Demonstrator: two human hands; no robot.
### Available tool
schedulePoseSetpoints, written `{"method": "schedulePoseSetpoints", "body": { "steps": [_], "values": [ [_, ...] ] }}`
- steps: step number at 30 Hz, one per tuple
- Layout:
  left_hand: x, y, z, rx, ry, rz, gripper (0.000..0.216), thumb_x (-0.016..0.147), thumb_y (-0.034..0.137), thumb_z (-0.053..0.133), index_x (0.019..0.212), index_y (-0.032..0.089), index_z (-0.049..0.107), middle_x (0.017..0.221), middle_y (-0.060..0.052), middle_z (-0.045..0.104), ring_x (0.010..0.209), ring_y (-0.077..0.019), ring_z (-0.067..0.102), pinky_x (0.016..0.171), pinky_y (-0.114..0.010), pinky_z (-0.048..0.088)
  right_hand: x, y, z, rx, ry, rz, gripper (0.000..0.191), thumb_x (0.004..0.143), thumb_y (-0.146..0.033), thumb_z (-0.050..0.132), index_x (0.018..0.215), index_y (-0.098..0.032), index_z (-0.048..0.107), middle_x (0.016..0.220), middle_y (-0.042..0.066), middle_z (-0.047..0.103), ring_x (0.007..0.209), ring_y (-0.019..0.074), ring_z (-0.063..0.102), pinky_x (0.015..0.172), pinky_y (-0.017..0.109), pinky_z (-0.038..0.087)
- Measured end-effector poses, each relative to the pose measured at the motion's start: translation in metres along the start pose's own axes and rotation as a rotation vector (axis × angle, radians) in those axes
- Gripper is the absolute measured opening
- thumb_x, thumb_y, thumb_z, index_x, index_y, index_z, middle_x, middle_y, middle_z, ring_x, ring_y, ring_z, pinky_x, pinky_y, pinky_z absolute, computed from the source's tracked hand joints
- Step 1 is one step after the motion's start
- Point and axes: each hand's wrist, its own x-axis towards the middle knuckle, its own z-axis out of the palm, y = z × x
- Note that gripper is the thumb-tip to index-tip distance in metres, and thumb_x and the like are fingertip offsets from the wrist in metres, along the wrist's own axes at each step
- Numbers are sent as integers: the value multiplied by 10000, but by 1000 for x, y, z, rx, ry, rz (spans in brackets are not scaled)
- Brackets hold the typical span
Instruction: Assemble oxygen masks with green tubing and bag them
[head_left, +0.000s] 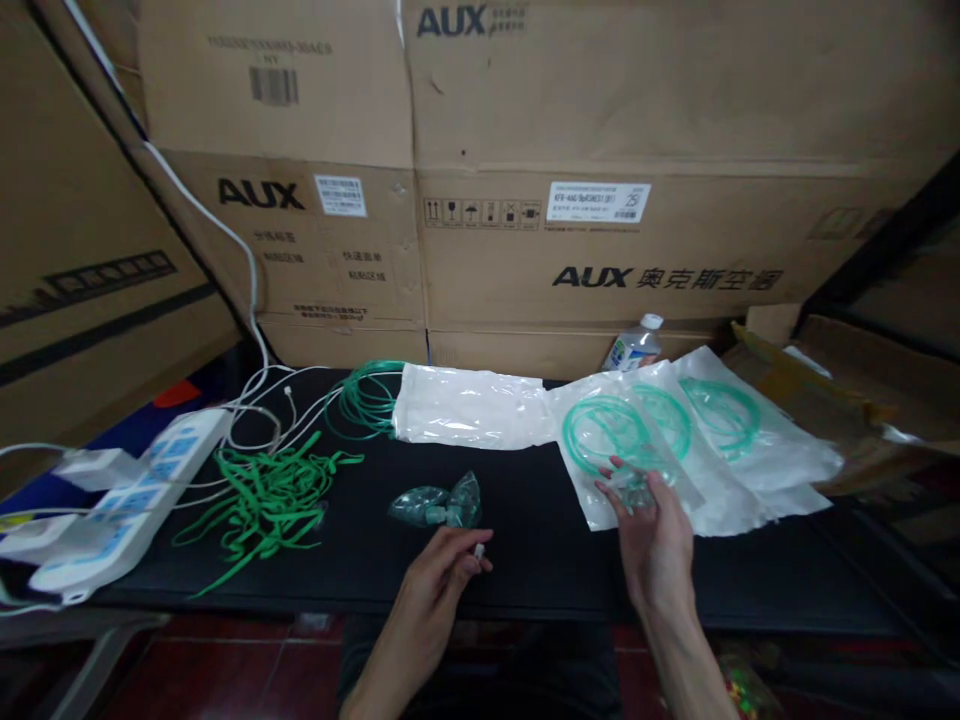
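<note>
My left hand hovers over the black table, fingers pinched on a small white piece. Just beyond it lies a clear green-tinted mask. My right hand has its fingers spread on the nearest clear plastic bag, which holds coiled green tubing. Two more such bags overlap to its right. An open bag with green tubing spilling out of its left end lies at the back.
A heap of green straps lies left of the mask. White power strips and cables sit at the left edge. A plastic bottle stands against stacked cardboard boxes behind the table. Torn cardboard lies at right.
</note>
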Motion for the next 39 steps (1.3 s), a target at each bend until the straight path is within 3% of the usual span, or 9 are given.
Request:
{"method": "schedulePoseSetpoints", "body": {
  "steps": [3,6,9,12,17,22,28,34,39],
  "values": [
    [7,-1,1,2,-37,19,326,1061,408,460,1239,285,703,1120,-62,658,999,-170,676,929,-301,502,8,8,-10,-9,34,-5,335,777,-461,819,967,-207,710,980,8,738,988,198,700,879,364,598],
    [12,1,-1,20,-56,39,303,1057,385,478,1214,276,713,1113,-59,664,976,-161,680,899,-283,506,1,13,-10,-42,-17,2,336,792,-452,816,997,-203,720,1072,35,745,1068,219,691,953,385,569],
    [13,-2,-2,44,-68,30,265,1040,365,523,1189,282,727,1103,-52,678,990,-162,678,881,-262,507,-11,17,-3,-173,-153,7,364,850,-471,772,1093,-204,730,1152,58,734,1078,224,681,969,346,532],
    [11,-10,-1,67,-51,49,231,1017,351,581,1189,306,728,1118,-35,685,966,-146,686,862,-237,521,-22,23,7,-339,-331,31,372,859,-497,760,1079,-199,731,1056,58,732,977,223,672,877,311,532],
    [6,-21,4,149,37,253,253,966,255,671,1199,338,724,1117,-3,702,976,-124,705,870,-190,547,-37,39,10,-431,-469,51,340,832,-506,791,984,-209,721,925,33,693,877,195,617,763,259,506],
    [5,-14,6,200,62,373,259,930,187,706,1160,300,752,1105,-14,733,987,-132,726,875,-195,575,-44,46,-5,-377,-440,34,310,813,-441,832,1025,-233,742,919,35,730,868,187,635,773,260,502],
    [14,-7,13,206,46,255,253,883,197,763,1119,286,770,1020,14,785,886,-133,758,799,-187,598,-41,42,-2,-258,-339,14,313,802,-426,848,1034,-240,751,960,39,754,897,172,671,806,261,515],
    [18,-5,17,230,148,203,198,882,200,764,1066,274,768,958,33,797,827,-132,762,771,-194,612,-43,44,-6,-265,-423,80,333,804,-373,856,1081,-245,722,1005,43,762,914,181,717,837,282,559],
    [19,-8,18,311,191,262,235,894,191,746,1118,263,746,1041,4,789,900,-162,772,819,-241,637,-43,43,-6,-381,-493,50,372,785,-342,870,1091,-259,674,1071,39,758,949,182,729,827,271,590]
  ]
}}
